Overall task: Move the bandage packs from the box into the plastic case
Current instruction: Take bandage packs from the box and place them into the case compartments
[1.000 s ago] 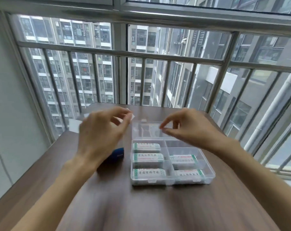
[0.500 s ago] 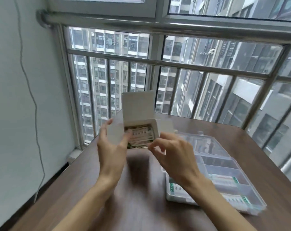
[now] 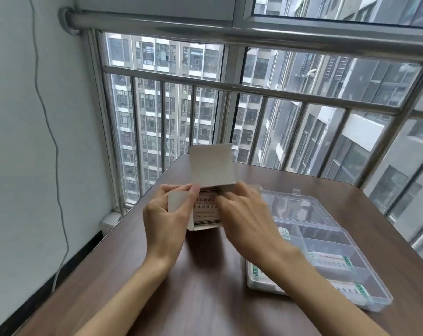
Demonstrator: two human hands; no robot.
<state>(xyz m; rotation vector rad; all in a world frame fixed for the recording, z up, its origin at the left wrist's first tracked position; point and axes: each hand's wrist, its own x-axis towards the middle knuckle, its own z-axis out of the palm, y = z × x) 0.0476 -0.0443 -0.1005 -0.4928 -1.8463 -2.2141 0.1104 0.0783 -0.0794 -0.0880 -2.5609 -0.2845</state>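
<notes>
1. Two bare hands meet at a small white box (image 3: 211, 173) that stands on the brown counter (image 3: 205, 287), its lid flap raised towards the window.
2. The left hand (image 3: 165, 223) holds the box's left side: the thumb lies across a side flap and the fingers (image 3: 174, 189) curl round the top of that flap, near the box mouth.
3. The right hand (image 3: 248, 217) reaches into the box mouth from the right, its fingers bent towards the bandage packs (image 3: 207, 209) stacked inside; motion blur hides the tips, so I cannot tell whether they have hold of a pack or only touch the stack.
4. The top pack in the box shows a white label with dark print, facing the person.
5. The plastic case (image 3: 380, 300) lies open on the counter to the right of the box, near it but not touching, its clear lid folded back towards the window.
6. Inside the case, several compartments hold white packs with green ends (image 3: 329, 259); the right forearm covers part of the case's near-left corner.
7. Behind the box runs a steel window railing (image 3: 254, 89), and a thin cable (image 3: 53, 132) hangs down the wall to the box's left.
</notes>
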